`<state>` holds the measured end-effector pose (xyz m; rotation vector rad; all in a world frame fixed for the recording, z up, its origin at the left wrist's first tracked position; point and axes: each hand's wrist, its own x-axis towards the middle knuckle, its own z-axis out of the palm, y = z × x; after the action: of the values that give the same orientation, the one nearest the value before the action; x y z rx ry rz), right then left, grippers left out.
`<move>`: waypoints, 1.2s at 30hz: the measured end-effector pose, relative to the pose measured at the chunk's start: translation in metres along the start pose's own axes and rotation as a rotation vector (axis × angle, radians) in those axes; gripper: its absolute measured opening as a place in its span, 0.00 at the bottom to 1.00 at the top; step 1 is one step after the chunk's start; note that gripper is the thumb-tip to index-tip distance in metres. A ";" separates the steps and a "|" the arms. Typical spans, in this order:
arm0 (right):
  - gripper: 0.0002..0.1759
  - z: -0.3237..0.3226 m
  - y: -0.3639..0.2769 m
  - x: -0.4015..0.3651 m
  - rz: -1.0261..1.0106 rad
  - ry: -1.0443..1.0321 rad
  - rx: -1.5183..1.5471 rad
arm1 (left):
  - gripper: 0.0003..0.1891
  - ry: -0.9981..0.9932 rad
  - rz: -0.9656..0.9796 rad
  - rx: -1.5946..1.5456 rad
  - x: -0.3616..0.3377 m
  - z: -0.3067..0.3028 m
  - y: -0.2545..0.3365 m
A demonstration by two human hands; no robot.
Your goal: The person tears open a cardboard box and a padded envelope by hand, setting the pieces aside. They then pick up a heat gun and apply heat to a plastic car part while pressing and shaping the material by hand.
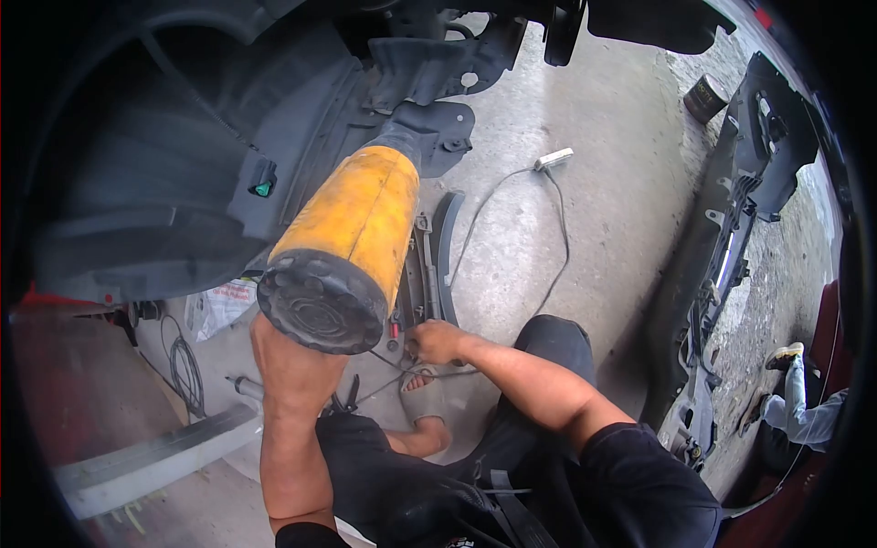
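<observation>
My left hand [294, 370] is closed beneath the rear of a yellow heat gun [352, 215] with a black ribbed end cap. The cap hides most of my fingers. The gun's dark front end points away from me, toward a black plastic car part [438, 132]. My right hand [435, 342] is curled low between my knees, beside a dark curved strip [446, 242]; whatever is in its fingers is hidden. Close to it lies a small red-handled tool [394, 331].
Dark wheel-arch lining [174, 173] fills the upper left. A power strip [554, 159] with its cable lies on concrete. On the right stand a long black bumper [713, 274] and a can [705, 99]. A metal beam [164, 457] lies left; another person's leg [795, 402] shows far right.
</observation>
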<state>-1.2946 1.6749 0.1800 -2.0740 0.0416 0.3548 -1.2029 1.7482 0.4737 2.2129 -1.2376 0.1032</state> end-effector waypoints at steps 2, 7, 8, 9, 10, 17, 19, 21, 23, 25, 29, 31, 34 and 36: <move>0.18 0.003 0.001 0.001 -0.010 0.033 0.001 | 0.17 0.010 -0.018 0.028 -0.002 0.001 -0.003; 0.19 -0.001 -0.002 0.001 0.008 -0.018 -0.006 | 0.21 -0.171 0.038 -0.055 -0.007 -0.003 -0.008; 0.19 -0.001 -0.003 0.001 0.000 -0.020 -0.011 | 0.21 -0.171 0.036 -0.055 -0.007 -0.002 -0.008; 0.19 -0.001 -0.003 0.001 -0.008 -0.021 -0.015 | 0.20 -0.074 -0.033 -0.109 -0.006 0.000 -0.008; 0.19 -0.001 -0.004 0.001 -0.008 -0.020 -0.015 | 0.19 0.022 -0.101 -0.162 -0.005 0.001 -0.008; 0.19 0.001 -0.002 0.000 0.011 -0.006 0.001 | 0.23 0.013 -0.109 -0.163 -0.009 -0.003 -0.012; 0.18 0.003 0.000 0.001 0.003 0.009 0.002 | 0.24 -0.078 -0.098 -0.156 -0.008 -0.005 -0.006; 0.18 0.002 -0.001 0.000 0.013 0.008 -0.018 | 0.23 -0.047 -0.077 -0.136 -0.008 -0.007 -0.008; 0.18 -0.001 -0.003 -0.002 0.015 0.009 -0.012 | 0.23 -0.019 -0.054 -0.116 -0.006 -0.009 -0.011; 0.18 -0.002 -0.003 -0.003 0.015 0.010 -0.007 | 0.20 0.058 -0.123 -0.092 -0.002 -0.013 -0.014; 0.18 -0.003 -0.002 -0.006 0.023 0.037 0.003 | 0.16 0.013 -0.132 0.014 0.005 -0.033 -0.005; 0.17 -0.002 -0.001 -0.007 0.021 0.031 -0.001 | 0.16 0.045 -0.164 -0.032 0.006 -0.038 -0.007; 0.17 -0.001 0.002 -0.008 -0.009 0.041 -0.019 | 0.17 0.042 -0.229 -0.128 0.004 -0.048 -0.003; 0.18 -0.002 0.002 -0.010 0.025 0.050 0.028 | 0.17 0.009 -0.270 -0.175 0.002 -0.059 0.000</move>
<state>-1.3040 1.6707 0.1822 -2.0556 0.1019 0.3162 -1.1892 1.7779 0.5226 2.1987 -0.8960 -0.0990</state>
